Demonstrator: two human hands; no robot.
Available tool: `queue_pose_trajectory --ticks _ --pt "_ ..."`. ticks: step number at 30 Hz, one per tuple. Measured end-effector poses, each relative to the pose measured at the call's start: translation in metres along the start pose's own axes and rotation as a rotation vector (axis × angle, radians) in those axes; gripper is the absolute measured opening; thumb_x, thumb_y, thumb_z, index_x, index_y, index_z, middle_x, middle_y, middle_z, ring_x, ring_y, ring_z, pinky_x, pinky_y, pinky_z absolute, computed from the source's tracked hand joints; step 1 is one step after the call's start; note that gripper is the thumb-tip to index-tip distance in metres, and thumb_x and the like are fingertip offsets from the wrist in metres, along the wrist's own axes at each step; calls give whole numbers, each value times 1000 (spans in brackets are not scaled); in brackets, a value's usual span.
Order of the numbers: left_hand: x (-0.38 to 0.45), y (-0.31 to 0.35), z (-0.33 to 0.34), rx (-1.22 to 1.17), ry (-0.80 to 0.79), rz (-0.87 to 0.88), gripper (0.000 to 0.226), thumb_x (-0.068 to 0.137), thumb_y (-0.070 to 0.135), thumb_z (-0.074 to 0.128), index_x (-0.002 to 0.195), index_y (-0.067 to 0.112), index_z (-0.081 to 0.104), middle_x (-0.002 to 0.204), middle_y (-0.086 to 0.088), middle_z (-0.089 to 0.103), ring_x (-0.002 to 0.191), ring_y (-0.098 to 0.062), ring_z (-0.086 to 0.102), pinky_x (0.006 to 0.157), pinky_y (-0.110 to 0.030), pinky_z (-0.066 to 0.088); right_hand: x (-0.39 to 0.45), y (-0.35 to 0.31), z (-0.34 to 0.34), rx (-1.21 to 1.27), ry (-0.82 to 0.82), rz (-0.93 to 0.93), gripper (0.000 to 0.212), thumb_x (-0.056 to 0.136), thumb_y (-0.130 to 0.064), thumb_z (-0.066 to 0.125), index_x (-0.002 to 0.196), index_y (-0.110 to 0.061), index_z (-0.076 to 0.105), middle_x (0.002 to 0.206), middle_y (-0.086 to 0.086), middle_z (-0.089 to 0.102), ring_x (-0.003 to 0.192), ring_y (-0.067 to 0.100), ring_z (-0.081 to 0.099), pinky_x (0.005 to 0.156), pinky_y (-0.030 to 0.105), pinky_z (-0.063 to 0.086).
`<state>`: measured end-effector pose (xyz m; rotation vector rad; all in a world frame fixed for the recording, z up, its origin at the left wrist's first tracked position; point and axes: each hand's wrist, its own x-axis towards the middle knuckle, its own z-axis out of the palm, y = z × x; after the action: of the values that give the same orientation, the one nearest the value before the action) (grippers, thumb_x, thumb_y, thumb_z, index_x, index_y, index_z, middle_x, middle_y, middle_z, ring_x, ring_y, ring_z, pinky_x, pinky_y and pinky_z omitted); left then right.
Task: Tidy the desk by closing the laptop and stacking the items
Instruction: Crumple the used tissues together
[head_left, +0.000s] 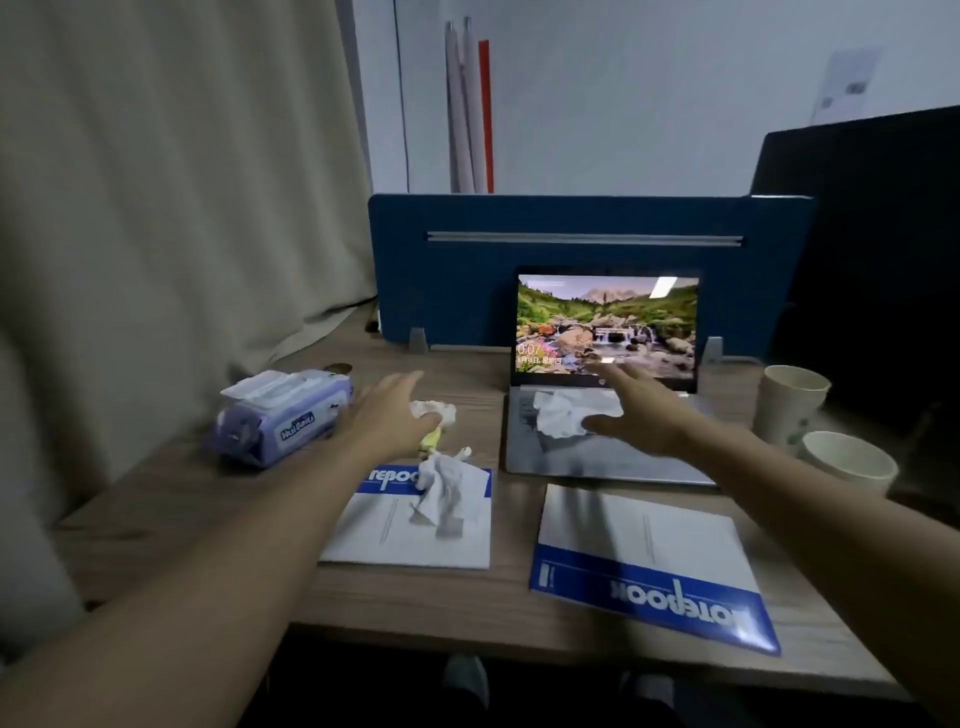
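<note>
**Both hands out flat over desk, laptop lid up**

Left fingers (402, 382) straight, loosely together, reaching fwd toward the far edge; holding nothing. Left hand (387, 415) palm-down, hovering just above a crumpled tissue (434, 410) mid-desk; contact w/ it can't be told. Right fingers (626, 376) straight, slightly spread, tips up near bottom of the screen; thumb (602, 426) out to the side beside a 2nd crumpled tissue (563, 415) lying on the keyboard. Right hand (641, 413) over the laptop (608, 457) deck, gripping nothing.

Laptop open, lid upright, screen lit w/ a landscape pic; sits at far-right part of the desk (457, 608), back against the blue divider panel (467, 260).

Near edge, right: notebook (639, 551) flat, blue band toward the near edge, just in front of laptop. Near edge, centre: 2nd notebook (410, 525) flat, blue band toward the far side, 3rd tissue wad (447, 488) on top of it. Small yellowish bit (431, 441) betw. left hand & that wad; too blurred to ID.

Left side: purple wet-wipes pack (283, 415), flap lid on top, just beside left wrist. Right edge: two paper cups, far cup (789, 405) and near cup (847, 460), upright, close together. Curtain (156, 208) hanging along the left edge.
</note>
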<state>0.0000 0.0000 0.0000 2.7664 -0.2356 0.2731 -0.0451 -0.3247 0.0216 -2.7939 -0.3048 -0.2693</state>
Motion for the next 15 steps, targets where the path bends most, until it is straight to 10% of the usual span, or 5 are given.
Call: queue_pose_trajectory --ticks 15 --pt "84 -53 72 -20 -102 -45 67 84 62 55 144 37 40 148 1 46 135 -31 35 101 -49 38 93 40 77 -19 -141 132 77 84 -46 69 148 -28 32 146 12 43 120 32 52 96 41 45"
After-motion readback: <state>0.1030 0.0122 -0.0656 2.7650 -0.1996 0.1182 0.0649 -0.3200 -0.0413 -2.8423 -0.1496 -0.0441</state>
